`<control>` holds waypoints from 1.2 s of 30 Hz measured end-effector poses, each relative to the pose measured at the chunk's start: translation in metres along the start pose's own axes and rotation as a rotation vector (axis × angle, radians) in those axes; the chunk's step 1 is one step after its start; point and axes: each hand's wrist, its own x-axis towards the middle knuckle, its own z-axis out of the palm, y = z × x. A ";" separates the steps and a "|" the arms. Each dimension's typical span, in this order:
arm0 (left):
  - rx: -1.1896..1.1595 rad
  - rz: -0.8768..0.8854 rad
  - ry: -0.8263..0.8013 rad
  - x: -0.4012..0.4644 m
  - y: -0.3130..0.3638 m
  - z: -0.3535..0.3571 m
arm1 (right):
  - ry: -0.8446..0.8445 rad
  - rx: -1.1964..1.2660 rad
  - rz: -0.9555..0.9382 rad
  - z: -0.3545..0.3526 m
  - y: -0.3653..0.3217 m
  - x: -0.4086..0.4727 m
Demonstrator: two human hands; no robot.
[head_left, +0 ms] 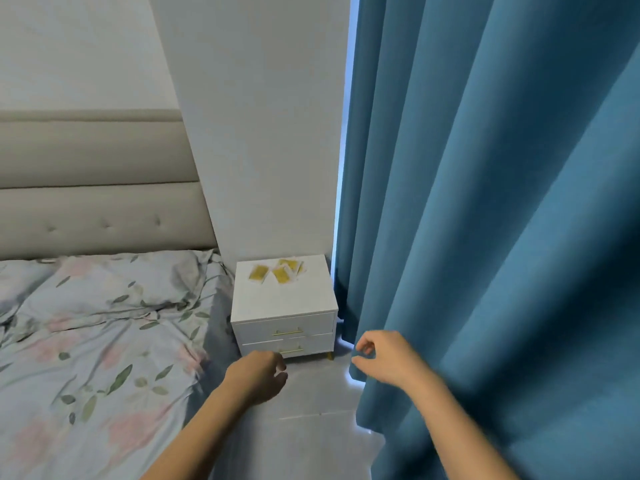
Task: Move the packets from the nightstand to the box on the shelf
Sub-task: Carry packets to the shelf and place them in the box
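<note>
Packets (280,271) with yellow faces lay scattered near the back of the white nightstand (284,303), some overlapping, the leftmost one a little apart. That two-drawer nightstand stood between the bed (97,341) and the blue curtain (485,237). Both hands hovered low in front of it, holding nothing. Fingers of the left hand (258,377) hung loosely curled near the lower drawer's handle (291,350). Beside the curtain's edge, the right hand (388,356) was relaxed, fingers lightly bent.
</note>
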 end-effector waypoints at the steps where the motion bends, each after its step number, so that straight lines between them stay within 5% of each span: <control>1: 0.001 -0.009 -0.023 0.016 0.002 -0.008 | -0.023 -0.015 -0.009 -0.006 -0.002 0.019; 11: -0.114 -0.076 0.055 0.172 -0.026 -0.092 | -0.125 -0.109 -0.062 -0.061 -0.037 0.201; 23: -0.263 -0.181 0.049 0.376 -0.159 -0.153 | -0.076 -0.167 -0.101 -0.073 -0.121 0.454; 36: -0.319 -0.305 -0.202 0.486 -0.257 -0.059 | -0.157 -0.116 0.043 0.044 -0.084 0.625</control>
